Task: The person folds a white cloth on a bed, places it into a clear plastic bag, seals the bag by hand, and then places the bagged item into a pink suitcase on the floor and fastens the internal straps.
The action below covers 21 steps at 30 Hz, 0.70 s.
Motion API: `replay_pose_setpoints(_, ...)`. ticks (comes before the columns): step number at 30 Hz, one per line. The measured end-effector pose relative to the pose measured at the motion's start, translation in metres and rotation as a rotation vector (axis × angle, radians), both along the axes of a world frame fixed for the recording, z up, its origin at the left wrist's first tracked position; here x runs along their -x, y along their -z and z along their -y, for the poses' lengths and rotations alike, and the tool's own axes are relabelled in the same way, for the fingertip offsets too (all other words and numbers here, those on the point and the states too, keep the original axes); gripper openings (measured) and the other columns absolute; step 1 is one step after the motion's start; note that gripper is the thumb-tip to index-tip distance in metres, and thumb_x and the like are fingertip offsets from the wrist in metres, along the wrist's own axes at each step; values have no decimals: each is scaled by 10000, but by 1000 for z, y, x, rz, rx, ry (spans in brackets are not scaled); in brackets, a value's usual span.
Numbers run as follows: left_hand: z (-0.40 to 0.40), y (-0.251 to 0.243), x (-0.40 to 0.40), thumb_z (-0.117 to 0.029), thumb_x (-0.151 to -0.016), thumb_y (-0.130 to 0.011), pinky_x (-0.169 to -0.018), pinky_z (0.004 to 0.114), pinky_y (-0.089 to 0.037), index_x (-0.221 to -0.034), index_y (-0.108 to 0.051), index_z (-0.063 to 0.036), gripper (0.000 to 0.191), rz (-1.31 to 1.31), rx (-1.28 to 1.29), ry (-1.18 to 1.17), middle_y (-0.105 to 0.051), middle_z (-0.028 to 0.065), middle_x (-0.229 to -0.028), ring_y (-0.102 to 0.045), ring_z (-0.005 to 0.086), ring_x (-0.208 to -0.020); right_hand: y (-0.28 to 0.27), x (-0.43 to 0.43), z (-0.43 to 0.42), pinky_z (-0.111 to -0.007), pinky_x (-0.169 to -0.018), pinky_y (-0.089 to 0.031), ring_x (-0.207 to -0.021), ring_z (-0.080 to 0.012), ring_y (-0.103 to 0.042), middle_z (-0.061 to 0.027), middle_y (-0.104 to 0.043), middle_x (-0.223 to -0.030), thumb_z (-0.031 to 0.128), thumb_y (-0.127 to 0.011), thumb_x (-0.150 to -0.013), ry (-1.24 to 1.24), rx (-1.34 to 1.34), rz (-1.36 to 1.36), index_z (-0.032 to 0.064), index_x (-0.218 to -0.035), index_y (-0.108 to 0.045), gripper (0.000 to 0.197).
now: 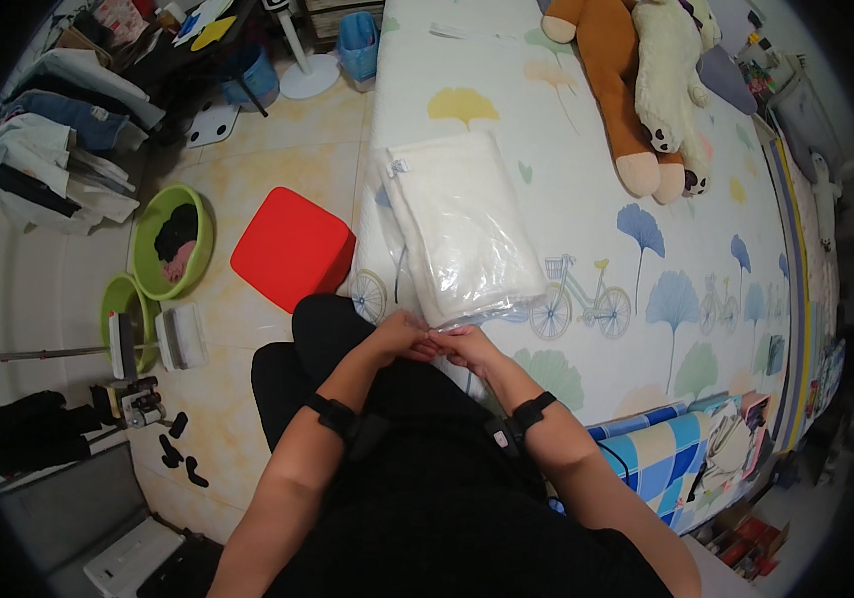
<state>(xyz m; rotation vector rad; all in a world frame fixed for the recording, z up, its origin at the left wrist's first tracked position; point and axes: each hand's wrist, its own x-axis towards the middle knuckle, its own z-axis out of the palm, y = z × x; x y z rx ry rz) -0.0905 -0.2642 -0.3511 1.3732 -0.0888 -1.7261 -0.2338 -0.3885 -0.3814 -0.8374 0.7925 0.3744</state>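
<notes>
A folded white fabric item (464, 232), with a small label at its upper left corner, lies inside a clear plastic bag (394, 247) on the printed bedspread (591, 359). At the bag's near edge my left hand (403, 336) and my right hand (469, 346) meet, their fingertips pinching the plastic. Both hands are just above my black-clad lap. Each forearm wears a black strap with a small device.
Plush toys (614, 97) lie at the bed's far right. Left of the bed stand a red stool (288, 247) and green basins (204, 254), one with clothes inside. Checked fabric (640, 456) lies at the near right. Black socks (171, 452) are on the tiled floor.
</notes>
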Motion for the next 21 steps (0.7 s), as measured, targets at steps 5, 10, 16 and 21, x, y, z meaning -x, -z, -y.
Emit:
replay_pose_setpoints(5,6,-11,9,34,-863,-506,-610,410,-579,-1185,-290,79,390,239,-195,-57,-609,280,-900,-664,343,-729,3,-2,-8,-183,-407,-288,-557,-52,-501,-42,-638,-732,172,-695,-833,203,138,-73,16,-855,-674,159)
replay_pose_setpoints(10,8,-9,9,61,-858,-488,-600,417,-577,-1189,-280,60,391,230,-205,-63,-611,275,-874,-662,346,-717,18,31,39,-189,-435,-314,-553,-61,-511,-23,-624,-690,179,-719,-809,383,218,-53,32,-774,-660,163)
replay_pose_setpoints(16,5,3,9,70,-820,-486,-546,416,-572,-1145,-293,72,378,215,-187,-97,-600,275,-813,-659,356,-663,6,68,107,-183,-402,-290,-522,-48,-486,-15,-608,-675,167,-702,-825,537,255,-131,41,-780,-641,148)
replay_pose_setpoints(21,9,-7,6,51,-873,-469,-616,422,-578,-1212,-269,84,395,236,-203,-14,-613,297,-903,-665,357,-748,4,83,141,-179,-394,-274,-521,-36,-467,-9,-599,-696,171,-685,-841,608,305,-139,46,-813,-615,146)
